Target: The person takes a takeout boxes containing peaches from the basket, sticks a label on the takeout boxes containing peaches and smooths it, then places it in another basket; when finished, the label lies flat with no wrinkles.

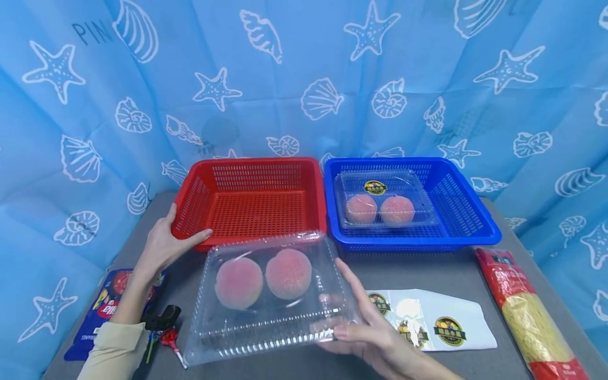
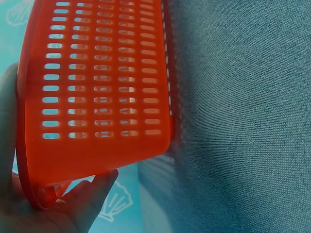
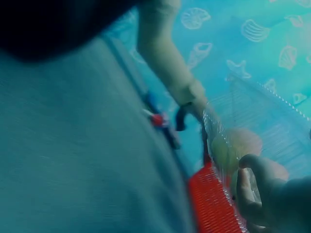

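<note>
While the grey worktop [image 1: 418, 274] carries everything, the red basket [image 1: 256, 200] sits under the left hand [image 1: 163, 245], whose fingers [image 1: 197, 238] curl round its near left corner, seemingly to steady it, and the blue basket [image 1: 446, 211], well beyond the right hand's [image 1: 375, 332] fingers, already holds a similar peach box. Just ahead of the right fingers [image 1: 349, 279], which grip its near right edge from the side and below, the clear clamshell box [image 1: 271, 295] hangs tilted just before the red basket with two peaches [image 1: 263, 279] inside.
</note>
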Tool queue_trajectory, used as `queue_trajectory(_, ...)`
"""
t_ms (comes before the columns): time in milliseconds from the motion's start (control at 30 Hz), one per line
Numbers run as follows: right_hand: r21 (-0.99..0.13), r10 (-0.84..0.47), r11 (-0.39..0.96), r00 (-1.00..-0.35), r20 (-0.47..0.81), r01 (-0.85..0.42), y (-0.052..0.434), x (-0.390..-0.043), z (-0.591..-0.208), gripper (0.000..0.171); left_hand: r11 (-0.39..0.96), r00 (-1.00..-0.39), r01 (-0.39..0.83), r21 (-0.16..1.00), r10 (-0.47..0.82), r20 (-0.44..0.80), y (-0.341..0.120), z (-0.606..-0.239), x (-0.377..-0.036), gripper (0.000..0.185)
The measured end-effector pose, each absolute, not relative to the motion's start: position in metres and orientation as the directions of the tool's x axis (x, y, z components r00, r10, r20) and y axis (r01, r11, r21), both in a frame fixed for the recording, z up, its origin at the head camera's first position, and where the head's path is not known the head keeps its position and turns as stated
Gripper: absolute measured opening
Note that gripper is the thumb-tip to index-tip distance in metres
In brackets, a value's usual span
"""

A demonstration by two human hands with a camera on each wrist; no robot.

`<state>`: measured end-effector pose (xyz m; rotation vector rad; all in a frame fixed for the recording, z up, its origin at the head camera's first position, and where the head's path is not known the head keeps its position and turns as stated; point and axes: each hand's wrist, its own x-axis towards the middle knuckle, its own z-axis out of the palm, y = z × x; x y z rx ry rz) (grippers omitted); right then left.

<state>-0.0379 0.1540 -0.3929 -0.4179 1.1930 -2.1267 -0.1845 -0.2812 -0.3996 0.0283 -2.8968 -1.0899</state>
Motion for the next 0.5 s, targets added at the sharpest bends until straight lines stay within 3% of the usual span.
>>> queue_trajectory(133,-0.812,-0.705,-0.406,-0.709,-0.013,0.419,0.167,-0.016,-0.424,0.098,0.758,-0.999,-0.041,0.652,-0.054,0.0,-0.28,-0.399,-0.183,0.12)
queue_trajectory(300,-0.869,-0.693,-0.393,-0.718,0.066,0.299,0.175,-0.005,-0.455,0.097,0.751,-0.998,-0.05,0.658,-0.062,-0.004,-0.279,-0.399,-0.183,0.12)
queue_trajectory(500,-0.863,-0.69,-0.407,-0.72,0.075,0.301,0.178,-0.004,-0.474,0.091,0.743,-0.997,-0.049,0.668,-0.08,0.016,-0.279,-0.401,-0.182,0.116)
